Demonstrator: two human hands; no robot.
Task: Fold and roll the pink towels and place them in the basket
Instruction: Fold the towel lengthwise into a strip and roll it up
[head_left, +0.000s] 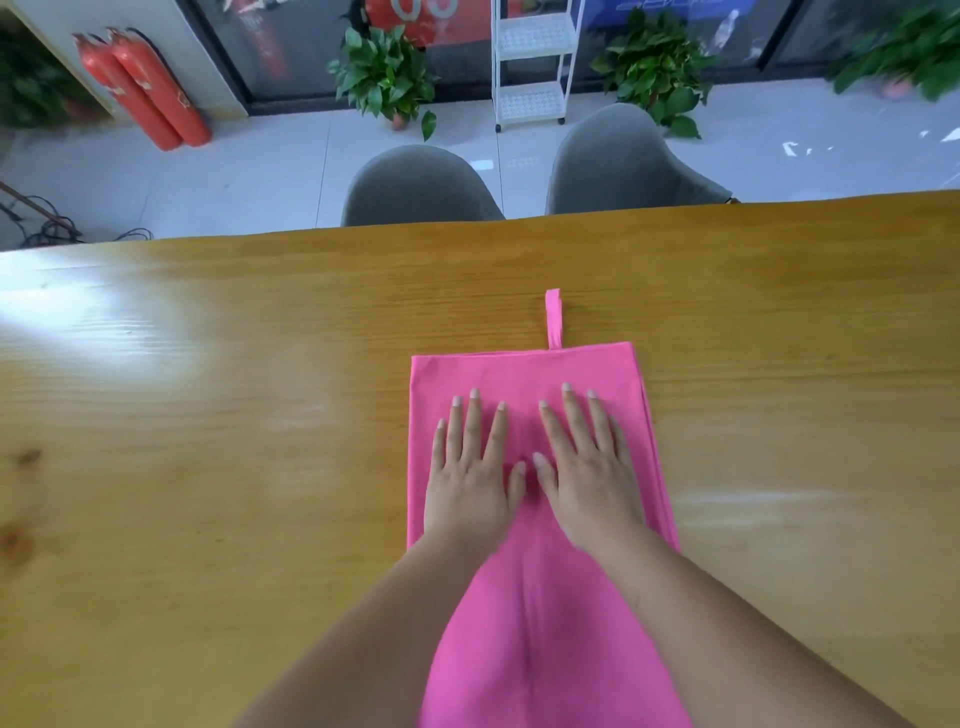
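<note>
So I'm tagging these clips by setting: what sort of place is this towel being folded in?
Probably an office or commercial lounge, not a home: a long wooden table faced by two grey chairs, two red fire extinguishers, and potted plants along a glass front.

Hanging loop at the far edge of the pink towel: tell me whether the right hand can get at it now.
Probably yes. The right hand lies flat on the pink towel, fingers pointing toward the hanging loop, and only bare towel and table lie between them; nothing blocks it.
</note>
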